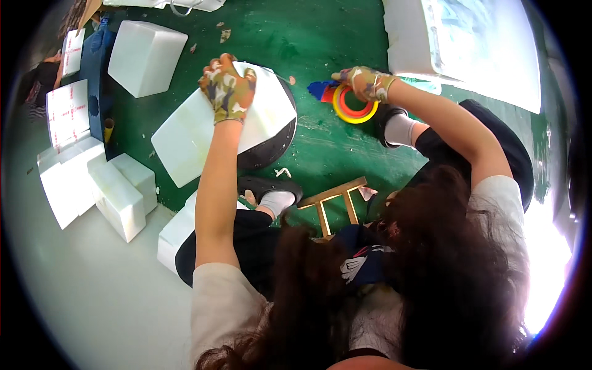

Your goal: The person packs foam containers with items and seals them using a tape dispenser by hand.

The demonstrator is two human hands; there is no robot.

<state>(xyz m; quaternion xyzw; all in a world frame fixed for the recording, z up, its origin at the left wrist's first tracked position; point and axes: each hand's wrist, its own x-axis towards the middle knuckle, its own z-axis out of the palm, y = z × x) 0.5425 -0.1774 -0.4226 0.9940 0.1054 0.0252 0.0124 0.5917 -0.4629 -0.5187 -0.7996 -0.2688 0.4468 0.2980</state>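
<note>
A white foam box [225, 123] lies tilted on a round black support [275, 145], which shows only along its right side. My left hand [229, 89], in a camouflage-patterned glove, grips the box at its far edge with the fingers bent over it. Off to the right, my right hand [365, 84], gloved the same way, is closed round a tape dispenser [327, 92] with blue and red parts. Its yellow and orange tape roll [356, 105] hangs below the fingers. A faint clear strip seems to run between box and dispenser.
More white foam boxes [147, 58] stand at the left, some stacked [120, 197]. A large white foam container [462, 49] with clear plastic is at the far right. A small wooden stool frame [333, 200] lies between my feet on the green floor [320, 154]. Someone sits far left.
</note>
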